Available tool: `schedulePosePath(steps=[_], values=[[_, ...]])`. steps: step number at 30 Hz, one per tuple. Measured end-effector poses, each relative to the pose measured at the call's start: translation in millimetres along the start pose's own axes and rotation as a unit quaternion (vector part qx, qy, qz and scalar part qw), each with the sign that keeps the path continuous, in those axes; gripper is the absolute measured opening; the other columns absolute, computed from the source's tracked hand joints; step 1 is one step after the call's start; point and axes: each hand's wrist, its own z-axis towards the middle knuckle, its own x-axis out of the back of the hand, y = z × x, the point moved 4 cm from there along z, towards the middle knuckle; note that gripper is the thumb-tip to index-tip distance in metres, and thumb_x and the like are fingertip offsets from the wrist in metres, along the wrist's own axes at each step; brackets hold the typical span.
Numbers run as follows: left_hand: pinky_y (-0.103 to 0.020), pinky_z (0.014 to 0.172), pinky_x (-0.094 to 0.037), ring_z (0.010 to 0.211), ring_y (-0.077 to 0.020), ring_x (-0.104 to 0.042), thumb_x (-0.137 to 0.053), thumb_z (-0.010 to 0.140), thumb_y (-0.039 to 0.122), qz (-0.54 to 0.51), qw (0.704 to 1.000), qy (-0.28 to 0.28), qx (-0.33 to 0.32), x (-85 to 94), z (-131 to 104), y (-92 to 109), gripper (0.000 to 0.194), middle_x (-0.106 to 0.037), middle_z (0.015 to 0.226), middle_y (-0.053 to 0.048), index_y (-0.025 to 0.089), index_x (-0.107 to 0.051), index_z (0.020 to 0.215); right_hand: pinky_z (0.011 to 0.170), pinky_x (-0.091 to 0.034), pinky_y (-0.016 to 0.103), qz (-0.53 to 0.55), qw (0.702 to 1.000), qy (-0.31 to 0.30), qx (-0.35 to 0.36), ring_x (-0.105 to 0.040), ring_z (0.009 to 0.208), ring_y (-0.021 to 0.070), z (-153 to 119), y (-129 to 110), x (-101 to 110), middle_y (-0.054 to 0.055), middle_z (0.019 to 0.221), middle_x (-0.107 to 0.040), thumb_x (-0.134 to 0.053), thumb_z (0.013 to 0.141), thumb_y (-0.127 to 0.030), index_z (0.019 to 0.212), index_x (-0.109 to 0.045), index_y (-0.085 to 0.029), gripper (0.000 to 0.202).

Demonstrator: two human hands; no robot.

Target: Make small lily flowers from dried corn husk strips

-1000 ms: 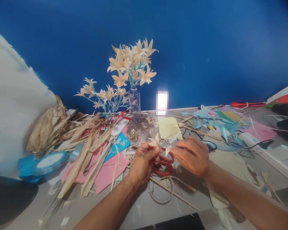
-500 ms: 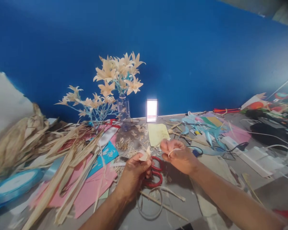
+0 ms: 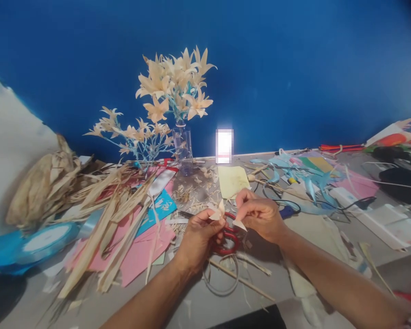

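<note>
Between the fingertips of my left hand (image 3: 205, 233) is a small cream husk flower (image 3: 218, 212), its pale petals pointing up. My right hand (image 3: 262, 217), just to the right, pinches a single cream petal (image 3: 239, 225) that points down and left. The two hands are close but apart. Under them on the table lie red-handled scissors (image 3: 230, 243), partly covered by my left hand. A loop of grey wire (image 3: 222, 292) and thin sticks (image 3: 241, 279) lie nearer to me.
Behind stand cream flowers (image 3: 173, 87) in a clear vase (image 3: 182, 151) against the blue wall. Dry husk strips (image 3: 89, 246), pink paper (image 3: 147, 256) and a blue ribbon roll (image 3: 48, 240) fill the left. A yellow paper (image 3: 233, 182), a white power strip (image 3: 370, 219) and cables lie right.
My right hand has turned and come nearer to my left hand, and the petal in it now points downward. The left hand still holds the flower. The whole view has shifted slightly.
</note>
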Motion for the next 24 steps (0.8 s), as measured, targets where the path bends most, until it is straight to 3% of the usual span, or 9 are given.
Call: schedulePosePath(steps=[4, 7, 9, 11, 14, 16, 18, 24], values=[[-0.020, 0.049, -0.036, 0.047, -0.0067, -0.050, -0.089, 0.061, 0.024, 0.009, 1.000, 0.012, -0.011, 1.5, 2, 1, 0.030, -0.064, 0.062, 0.002, 0.015, -0.063, 0.072, 0.060, -0.044, 0.026, -0.137, 0.985, 0.021, 0.106, -0.054, 0.071, 0.0142, -4, -20, 2, 0.004, 0.083, -0.055, -0.069, 0.090, -0.023, 0.087, -0.077, -0.022, 0.008], [-0.021, 0.050, -0.038, 0.047, -0.0072, -0.050, -0.088, 0.062, 0.025, 0.019, 1.000, 0.009, -0.016, 0.2, 2, 1, 0.028, -0.061, 0.059, 0.003, 0.015, -0.063, 0.070, 0.061, -0.043, 0.027, -0.148, 0.981, 0.021, 0.125, -0.054, 0.073, 0.0146, -7, -25, 2, 0.003, 0.083, -0.055, -0.071, 0.089, -0.020, 0.090, -0.077, -0.024, 0.008], [-0.021, 0.051, -0.038, 0.048, -0.0072, -0.050, -0.087, 0.063, 0.025, 0.025, 1.000, 0.007, -0.018, -0.2, 2, 0, 0.027, -0.062, 0.060, 0.002, 0.014, -0.064, 0.070, 0.061, -0.042, 0.026, -0.093, 0.993, 0.023, 0.070, -0.053, 0.072, 0.0139, -7, -18, 2, 0.003, 0.084, -0.055, -0.073, 0.087, -0.022, 0.086, -0.077, -0.023, 0.005], [-0.021, 0.051, -0.038, 0.048, -0.0068, -0.050, -0.086, 0.064, 0.025, 0.031, 0.999, 0.005, -0.017, -0.4, 2, 0, 0.025, -0.064, 0.063, 0.000, 0.013, -0.065, 0.070, 0.059, -0.040, 0.025, 0.021, 0.999, 0.035, -0.027, -0.051, 0.071, 0.0130, -5, -6, 1, 0.002, 0.083, -0.053, -0.077, 0.083, -0.029, 0.076, -0.075, -0.021, 0.011], [-0.020, 0.050, -0.037, 0.048, -0.0063, -0.051, -0.085, 0.065, 0.026, 0.034, 0.999, 0.000, -0.007, -0.8, 2, -1, 0.023, -0.066, 0.065, -0.001, 0.013, -0.067, 0.071, 0.052, -0.034, 0.023, 0.208, 0.960, 0.065, -0.176, -0.043, 0.061, 0.0104, -5, 16, -6, -0.001, 0.073, -0.048, -0.085, 0.072, -0.040, 0.066, -0.067, -0.018, 0.029], [-0.020, 0.050, -0.037, 0.047, -0.0060, -0.050, -0.085, 0.065, 0.028, 0.035, 0.999, -0.004, 0.005, -1.5, 2, -2, 0.024, -0.065, 0.063, -0.001, 0.012, -0.068, 0.072, 0.047, -0.028, 0.022, 0.279, 0.926, 0.082, -0.241, -0.037, 0.055, 0.0086, -7, 25, -12, -0.003, 0.067, -0.048, -0.088, 0.066, -0.042, 0.066, -0.065, -0.018, 0.034], [-0.020, 0.049, -0.036, 0.046, -0.0058, -0.050, -0.086, 0.064, 0.029, 0.034, 0.999, -0.007, 0.014, -1.9, 2, -4, 0.026, -0.066, 0.063, -0.002, 0.012, -0.068, 0.073, 0.047, -0.028, 0.022, 0.309, 0.908, 0.082, -0.270, -0.037, 0.053, 0.0080, -9, 30, -18, -0.003, 0.065, -0.051, -0.089, 0.065, -0.042, 0.066, -0.065, -0.017, 0.034], [-0.020, 0.047, -0.036, 0.046, -0.0060, -0.050, -0.086, 0.065, 0.028, 0.024, 0.999, -0.019, 0.013, -1.1, 3, -6, 0.025, -0.068, 0.066, -0.004, 0.010, -0.072, 0.074, 0.056, -0.045, 0.026, 0.323, 0.902, 0.037, -0.284, -0.059, 0.059, 0.0139, -15, 33, -32, 0.000, 0.065, -0.062, -0.085, 0.073, -0.037, 0.071, -0.066, -0.017, 0.028]])
